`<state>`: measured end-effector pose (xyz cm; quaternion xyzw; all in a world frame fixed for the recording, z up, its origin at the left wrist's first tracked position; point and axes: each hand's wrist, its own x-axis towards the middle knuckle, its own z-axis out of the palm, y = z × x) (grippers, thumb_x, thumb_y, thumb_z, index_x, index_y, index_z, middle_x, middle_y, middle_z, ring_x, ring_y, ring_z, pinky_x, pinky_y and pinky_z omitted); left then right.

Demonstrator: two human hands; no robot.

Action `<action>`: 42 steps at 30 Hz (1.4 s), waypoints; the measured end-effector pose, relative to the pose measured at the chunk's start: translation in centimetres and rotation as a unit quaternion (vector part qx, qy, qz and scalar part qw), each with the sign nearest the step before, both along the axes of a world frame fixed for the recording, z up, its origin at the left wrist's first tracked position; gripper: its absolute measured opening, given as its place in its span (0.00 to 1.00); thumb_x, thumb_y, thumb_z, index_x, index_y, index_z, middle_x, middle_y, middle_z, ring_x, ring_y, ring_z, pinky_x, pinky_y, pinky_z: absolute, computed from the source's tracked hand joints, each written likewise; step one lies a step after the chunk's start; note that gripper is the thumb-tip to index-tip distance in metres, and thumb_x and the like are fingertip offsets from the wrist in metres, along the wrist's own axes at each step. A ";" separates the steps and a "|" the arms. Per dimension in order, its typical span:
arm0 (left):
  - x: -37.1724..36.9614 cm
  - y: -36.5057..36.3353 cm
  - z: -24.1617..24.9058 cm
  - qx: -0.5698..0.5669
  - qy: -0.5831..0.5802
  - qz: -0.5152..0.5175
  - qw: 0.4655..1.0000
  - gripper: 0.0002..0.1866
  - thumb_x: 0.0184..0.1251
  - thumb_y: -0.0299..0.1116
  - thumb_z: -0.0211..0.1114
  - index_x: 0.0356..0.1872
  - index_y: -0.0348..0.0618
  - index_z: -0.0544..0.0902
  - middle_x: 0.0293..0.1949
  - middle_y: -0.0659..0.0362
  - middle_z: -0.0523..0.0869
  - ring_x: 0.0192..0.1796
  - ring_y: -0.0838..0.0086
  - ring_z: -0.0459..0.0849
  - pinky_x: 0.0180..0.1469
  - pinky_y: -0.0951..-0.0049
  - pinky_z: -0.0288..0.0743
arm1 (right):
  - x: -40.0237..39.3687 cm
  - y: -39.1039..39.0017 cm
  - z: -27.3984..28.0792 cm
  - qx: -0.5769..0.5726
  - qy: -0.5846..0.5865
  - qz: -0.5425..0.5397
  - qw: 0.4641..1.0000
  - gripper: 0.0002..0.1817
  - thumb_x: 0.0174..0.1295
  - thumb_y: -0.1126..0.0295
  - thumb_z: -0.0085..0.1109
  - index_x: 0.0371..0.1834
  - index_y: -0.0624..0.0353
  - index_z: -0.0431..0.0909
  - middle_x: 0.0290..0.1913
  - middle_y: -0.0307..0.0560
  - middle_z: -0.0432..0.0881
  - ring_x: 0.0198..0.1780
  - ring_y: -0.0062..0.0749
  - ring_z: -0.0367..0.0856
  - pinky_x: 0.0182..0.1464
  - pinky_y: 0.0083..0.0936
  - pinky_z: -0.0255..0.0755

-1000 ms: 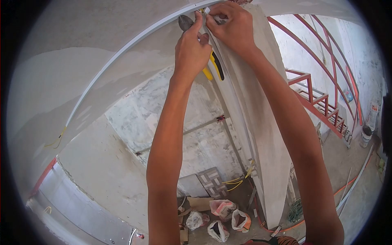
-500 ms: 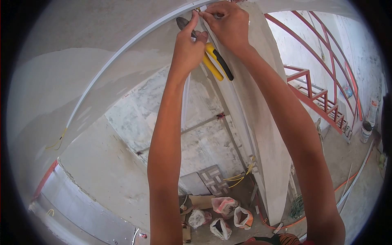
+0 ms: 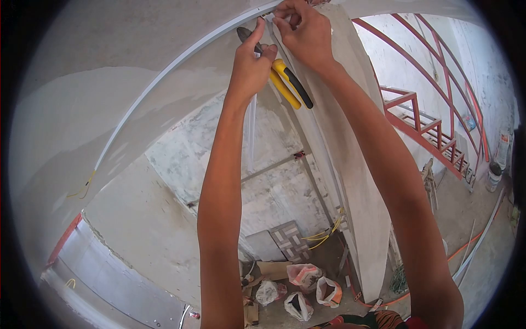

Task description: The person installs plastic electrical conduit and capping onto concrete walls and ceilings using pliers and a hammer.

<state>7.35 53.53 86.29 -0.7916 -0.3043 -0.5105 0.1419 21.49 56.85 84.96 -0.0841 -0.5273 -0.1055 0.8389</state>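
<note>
The pliers (image 3: 285,82) have dull grey metal jaws and glossy yellow-and-black plastic grips. The conduit strip (image 3: 164,74) looks like smooth white plastic. The ceiling (image 3: 109,49) is matt, patchy grey plaster. The stair railing (image 3: 433,82) is red-painted metal. The bags (image 3: 307,288) look like crinkled plastic.

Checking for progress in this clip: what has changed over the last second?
The pliers in the left hand swung so their yellow handles stick out further down-right. The right hand stayed pinching at the white trim; both arms remain raised.
</note>
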 end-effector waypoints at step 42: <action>0.6 -2.0 0.4 -0.128 -0.070 -0.024 0.989 0.33 0.67 0.25 0.61 0.74 0.43 0.65 0.62 0.49 0.79 0.43 0.78 0.78 0.53 0.77 0.72 | 0.1 0.8 -0.8 0.028 0.028 -0.090 0.995 0.12 0.52 0.73 0.68 0.41 0.55 0.87 0.34 0.45 0.86 0.36 0.37 0.83 0.44 0.33 0.77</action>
